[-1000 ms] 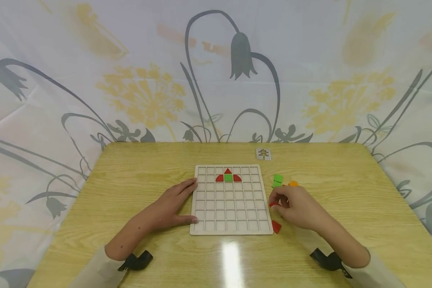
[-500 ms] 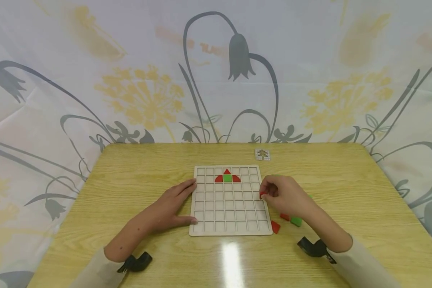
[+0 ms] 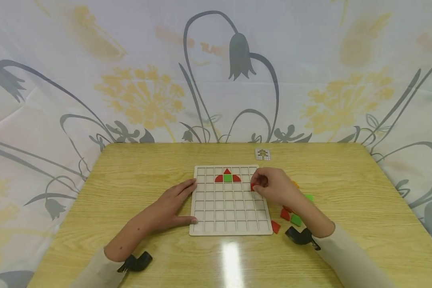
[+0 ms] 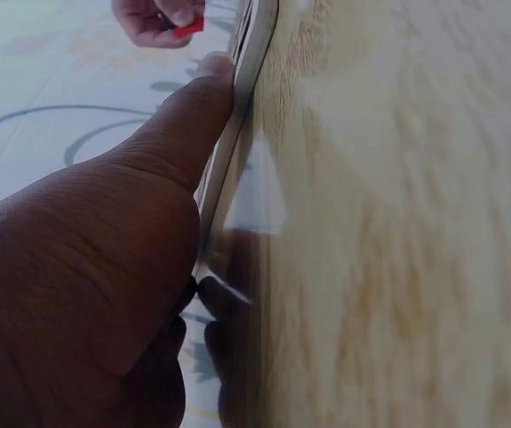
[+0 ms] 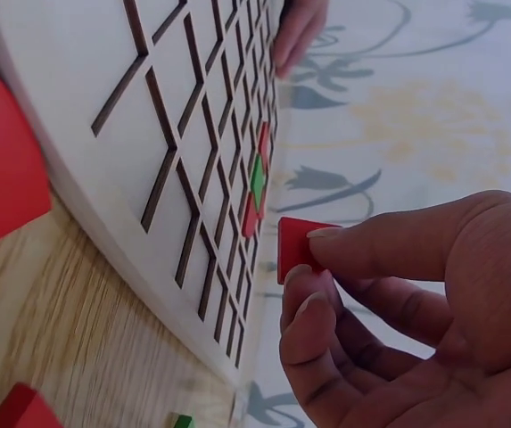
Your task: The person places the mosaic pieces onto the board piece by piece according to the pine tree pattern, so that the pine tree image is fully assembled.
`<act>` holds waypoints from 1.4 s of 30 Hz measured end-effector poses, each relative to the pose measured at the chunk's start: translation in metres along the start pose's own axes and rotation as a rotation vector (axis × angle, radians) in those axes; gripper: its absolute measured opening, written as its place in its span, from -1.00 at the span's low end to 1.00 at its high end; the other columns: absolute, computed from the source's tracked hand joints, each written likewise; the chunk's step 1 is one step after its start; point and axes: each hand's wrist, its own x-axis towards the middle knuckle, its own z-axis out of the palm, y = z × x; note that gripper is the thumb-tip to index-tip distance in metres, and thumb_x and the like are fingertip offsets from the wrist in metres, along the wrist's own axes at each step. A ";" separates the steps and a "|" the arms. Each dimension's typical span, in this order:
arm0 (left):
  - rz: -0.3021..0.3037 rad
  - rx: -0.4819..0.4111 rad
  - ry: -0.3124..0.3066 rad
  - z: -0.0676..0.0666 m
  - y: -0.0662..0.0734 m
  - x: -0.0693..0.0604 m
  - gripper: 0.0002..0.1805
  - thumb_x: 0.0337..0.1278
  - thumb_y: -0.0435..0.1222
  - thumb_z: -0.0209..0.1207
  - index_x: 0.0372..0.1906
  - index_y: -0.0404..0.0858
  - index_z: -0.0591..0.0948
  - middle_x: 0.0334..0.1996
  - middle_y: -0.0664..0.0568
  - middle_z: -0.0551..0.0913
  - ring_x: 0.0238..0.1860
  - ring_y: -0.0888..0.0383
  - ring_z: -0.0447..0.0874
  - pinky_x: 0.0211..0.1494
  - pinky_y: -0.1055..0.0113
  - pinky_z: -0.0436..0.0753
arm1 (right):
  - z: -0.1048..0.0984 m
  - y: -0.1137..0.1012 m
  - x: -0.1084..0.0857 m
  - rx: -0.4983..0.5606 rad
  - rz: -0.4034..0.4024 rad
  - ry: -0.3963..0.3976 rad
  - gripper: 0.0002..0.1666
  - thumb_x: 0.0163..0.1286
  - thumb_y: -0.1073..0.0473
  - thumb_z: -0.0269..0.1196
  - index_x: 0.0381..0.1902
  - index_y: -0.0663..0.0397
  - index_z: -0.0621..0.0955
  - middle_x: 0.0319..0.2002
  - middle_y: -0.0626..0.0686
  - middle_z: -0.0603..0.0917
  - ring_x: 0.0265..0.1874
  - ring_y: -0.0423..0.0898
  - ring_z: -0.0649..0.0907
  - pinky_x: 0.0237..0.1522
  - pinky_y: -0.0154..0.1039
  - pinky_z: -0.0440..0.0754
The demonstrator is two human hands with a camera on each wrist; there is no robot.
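Observation:
A pale wooden grid board (image 3: 219, 216) lies on the table. Near its top sit a red triangle (image 3: 227, 171), a green square tile (image 3: 227, 178) and two red rounded tiles, one on each side of the green one. My left hand (image 3: 165, 208) rests at the board's left edge, fingers and thumb spread along it. Above the right side of the board, my right hand (image 3: 275, 186) pinches a red tile (image 5: 301, 245) between thumb and fingers. The tile is held apart from the board; its full outline is partly covered by the fingers.
Right of the board lie loose red tiles (image 3: 285, 215), green tiles (image 3: 296, 220) and an orange piece (image 3: 295, 184), some partly behind the right arm. A small pattern card (image 3: 262, 154) lies beyond the board. A patterned cloth (image 3: 216, 80) hangs behind the table.
My right hand has carried the red tile from the loose pieces leftward and away from me, over the board's right side. The left hand has stayed at the board's edge.

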 end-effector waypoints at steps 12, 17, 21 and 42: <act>0.007 -0.005 0.002 0.000 0.000 0.000 0.15 0.31 0.27 0.32 0.73 -0.21 0.08 0.73 -0.03 0.00 0.68 -0.15 0.06 0.62 -0.17 0.23 | 0.009 0.000 0.022 -0.001 0.021 -0.012 -0.93 0.40 0.37 0.35 -0.24 0.15 0.75 -0.37 -0.02 0.70 -0.39 -0.11 0.59 -0.24 -0.18 0.61; 0.015 0.003 0.011 0.000 0.000 0.001 0.15 0.29 0.25 0.34 0.73 -0.23 0.10 0.73 -0.03 0.00 0.68 -0.14 0.07 0.62 -0.17 0.24 | 0.012 0.003 0.024 -0.007 0.049 -0.001 -0.95 0.38 0.36 0.38 -0.23 0.15 0.74 -0.37 0.00 0.69 -0.39 -0.10 0.59 -0.24 -0.18 0.60; 0.017 0.004 0.012 0.000 0.001 0.001 0.15 0.29 0.25 0.35 0.72 -0.24 0.10 0.73 -0.03 0.00 0.68 -0.14 0.07 0.62 -0.17 0.23 | 0.016 0.007 0.025 -0.001 0.071 0.003 -0.96 0.40 0.35 0.40 -0.26 0.14 0.71 -0.37 0.00 0.68 -0.38 -0.09 0.60 -0.22 -0.17 0.61; 0.010 -0.002 0.004 0.000 0.001 0.000 0.14 0.31 0.26 0.33 0.72 -0.25 0.11 0.73 -0.04 0.00 0.68 -0.17 0.07 0.61 -0.19 0.24 | 0.024 0.010 0.024 -0.020 0.065 0.013 -0.94 0.40 0.35 0.42 -0.28 0.12 0.73 -0.38 -0.01 0.67 -0.40 -0.10 0.58 -0.26 -0.19 0.59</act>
